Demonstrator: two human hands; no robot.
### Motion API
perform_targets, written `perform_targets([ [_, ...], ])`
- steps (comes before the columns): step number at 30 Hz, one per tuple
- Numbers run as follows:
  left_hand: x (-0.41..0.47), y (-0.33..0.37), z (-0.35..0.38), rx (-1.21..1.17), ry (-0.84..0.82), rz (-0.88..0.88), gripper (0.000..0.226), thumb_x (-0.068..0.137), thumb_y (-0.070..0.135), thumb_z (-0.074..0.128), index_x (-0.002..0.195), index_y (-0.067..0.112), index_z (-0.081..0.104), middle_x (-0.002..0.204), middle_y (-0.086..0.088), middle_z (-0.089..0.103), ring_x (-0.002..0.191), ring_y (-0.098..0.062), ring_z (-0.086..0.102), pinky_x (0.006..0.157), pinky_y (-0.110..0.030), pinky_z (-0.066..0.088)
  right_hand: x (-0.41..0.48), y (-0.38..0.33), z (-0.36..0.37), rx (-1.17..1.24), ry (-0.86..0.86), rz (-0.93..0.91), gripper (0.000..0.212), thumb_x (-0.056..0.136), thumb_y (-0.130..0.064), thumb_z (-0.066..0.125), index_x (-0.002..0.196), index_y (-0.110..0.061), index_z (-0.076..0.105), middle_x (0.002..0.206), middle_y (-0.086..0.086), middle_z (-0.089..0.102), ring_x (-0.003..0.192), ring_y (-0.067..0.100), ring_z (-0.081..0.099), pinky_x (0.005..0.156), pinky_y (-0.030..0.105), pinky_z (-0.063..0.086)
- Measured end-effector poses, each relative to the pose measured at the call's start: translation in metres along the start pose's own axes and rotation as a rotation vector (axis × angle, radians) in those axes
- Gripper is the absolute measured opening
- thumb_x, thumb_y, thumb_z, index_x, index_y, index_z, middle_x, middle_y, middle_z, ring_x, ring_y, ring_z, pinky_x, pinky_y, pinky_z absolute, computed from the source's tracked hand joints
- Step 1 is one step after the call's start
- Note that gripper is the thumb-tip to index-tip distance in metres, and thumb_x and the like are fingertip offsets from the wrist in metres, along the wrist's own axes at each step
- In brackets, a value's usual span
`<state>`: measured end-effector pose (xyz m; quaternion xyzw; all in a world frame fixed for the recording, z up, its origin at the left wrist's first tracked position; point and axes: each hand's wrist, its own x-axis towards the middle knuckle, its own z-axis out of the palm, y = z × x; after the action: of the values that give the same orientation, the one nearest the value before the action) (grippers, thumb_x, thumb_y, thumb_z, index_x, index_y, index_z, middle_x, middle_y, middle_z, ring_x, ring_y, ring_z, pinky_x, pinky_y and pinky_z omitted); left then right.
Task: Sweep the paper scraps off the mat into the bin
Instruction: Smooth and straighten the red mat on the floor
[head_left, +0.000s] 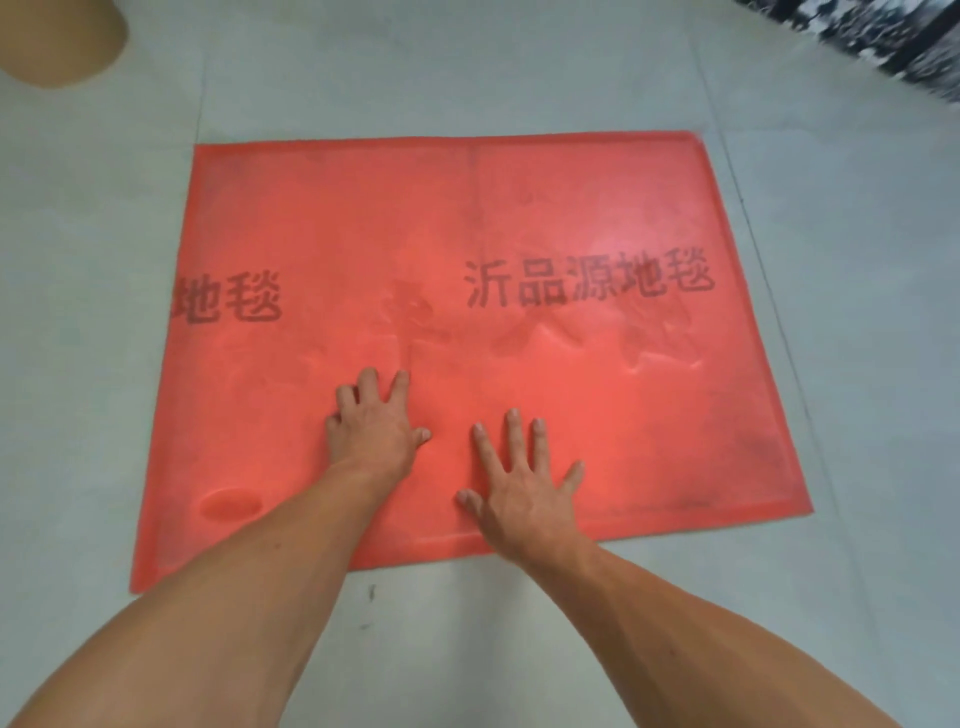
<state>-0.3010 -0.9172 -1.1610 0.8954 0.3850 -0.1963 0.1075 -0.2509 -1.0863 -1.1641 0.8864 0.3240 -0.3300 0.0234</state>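
Head view, looking down on a grey tiled floor (519, 67). At far upper left, the rounded edge of a tan cardboard-coloured object (62, 41), cut off by the frame; whether a bin, impossible to tell. Spread flat across the middle, a red mat (519, 208), rectangular, with a raised rim along its edges and some wrinkles and dents in its surface. Printed in dark characters near the mat's left edge: "地毯", the start of the line cut off at the edge. Lower left on the mat, an oval dent (231, 503). Further right, printed in the same dark type: "沂品源地毯". No paper scraps made out anywhere on the mat.

Left hand (374, 423) laid palm down on the mat near its middle, fingers spread and slightly curled at the tips, gripping nothing. Just to its right, and nearer the mat's near edge, right hand (524, 493) pressed flat, palm down, fingers splayed wide and straight, thumb out to the left, likewise empty. Hands close but apart. Both forearms bare, reaching in from the bottom corners of the frame.

At upper right, beyond the mat, a blurred black-and-white patterned object (883, 41), too smeared to identify.
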Motion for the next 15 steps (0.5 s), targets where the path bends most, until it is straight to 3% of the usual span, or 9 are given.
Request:
perform_targets([
  [3, -0.004, -0.002, 0.001, 0.026, 0.001, 0.028, 0.080, 0.086, 0.054, 0.059, 0.151, 0.024, 0.023, 0.152, -0.009, 0.025, 0.132, -0.032, 0.030, 0.102, -0.046, 0.037, 0.001, 0.000, 0.006, -0.024, -0.003, 0.001, 0.077, 0.093, -0.064, 0.035, 0.149, -0.043, -0.013, 0.157, -0.004, -0.032, 0.144, 0.029, -0.027, 0.103, 0.076, -0.001],
  [6, -0.028, -0.001, 0.011, 0.021, 0.032, 0.069, 0.076, 0.091, 0.050, 0.051, 0.153, 0.019, 0.020, 0.161, -0.010, 0.015, 0.142, -0.031, 0.022, 0.108, -0.045, 0.031, 0.003, 0.000, 0.010, -0.019, 0.019, 0.004, 0.077, 0.093, -0.065, 0.034, 0.150, -0.044, -0.012, 0.157, -0.003, -0.031, 0.145, 0.029, -0.027, 0.103, 0.076, -0.001],
  [11, -0.087, 0.001, 0.049, -0.017, 0.018, 0.154, 0.072, 0.094, 0.055, 0.039, 0.156, 0.032, 0.011, 0.165, -0.003, -0.002, 0.150, -0.029, 0.005, 0.115, -0.048, 0.019, 0.001, 0.002, 0.014, -0.018, 0.051, -0.013, 0.076, 0.093, -0.065, 0.033, 0.150, -0.042, -0.012, 0.158, -0.002, -0.029, 0.145, 0.029, -0.026, 0.103, 0.076, 0.000],
  [15, -0.098, -0.003, 0.063, 0.025, -0.109, 0.114, 0.076, 0.094, 0.063, 0.032, 0.153, 0.039, -0.010, 0.162, 0.002, -0.020, 0.149, -0.026, -0.015, 0.118, -0.054, 0.007, -0.001, 0.007, 0.013, 0.000, 0.049, -0.041, 0.081, 0.090, -0.068, 0.037, 0.150, -0.043, -0.011, 0.158, -0.002, -0.030, 0.145, 0.029, -0.027, 0.104, 0.075, 0.001],
])
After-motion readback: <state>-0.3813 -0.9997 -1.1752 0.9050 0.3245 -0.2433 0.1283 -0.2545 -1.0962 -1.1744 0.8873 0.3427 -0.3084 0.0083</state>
